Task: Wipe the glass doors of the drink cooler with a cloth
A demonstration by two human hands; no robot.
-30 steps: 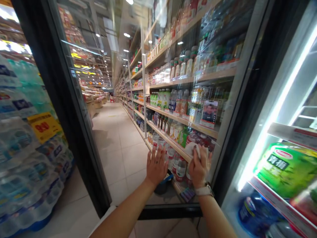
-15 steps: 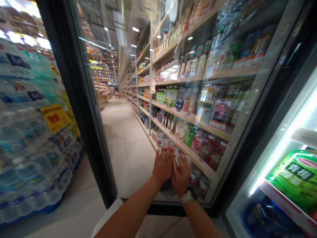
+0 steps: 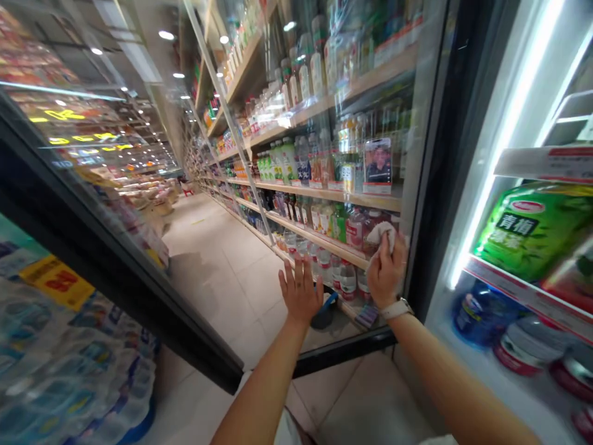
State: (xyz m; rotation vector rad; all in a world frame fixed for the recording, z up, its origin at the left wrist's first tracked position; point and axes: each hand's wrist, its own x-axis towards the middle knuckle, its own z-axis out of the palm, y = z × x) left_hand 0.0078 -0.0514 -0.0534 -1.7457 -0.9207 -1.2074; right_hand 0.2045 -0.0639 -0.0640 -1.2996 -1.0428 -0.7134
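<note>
A glass door [image 3: 222, 278] with a black frame [image 3: 343, 351] stands before me. My left hand [image 3: 300, 290] lies flat against the lower glass with its fingers spread, holding nothing. To its right, near the door's right edge, my right hand [image 3: 388, 272] presses a crumpled white cloth [image 3: 380, 235] to the glass. Its fingers are bent over the cloth, and a light-banded watch [image 3: 397, 308] is on that wrist. Shelves of bottles [image 3: 324, 222] show in the glass behind both hands.
At right, a lit cooler holds a green-labelled bottle pack [image 3: 519, 228] and blue and red-labelled bottles. Wrapped water bottles [image 3: 111, 371] are stacked at lower left under a yellow price sign [image 3: 56, 281]. A tiled floor [image 3: 208, 241] shows through the glass.
My hands have moved apart. The right one has gone right and up with the cloth, while the left is now spread. The view has turned and tilted, showing more of the cooler.
</note>
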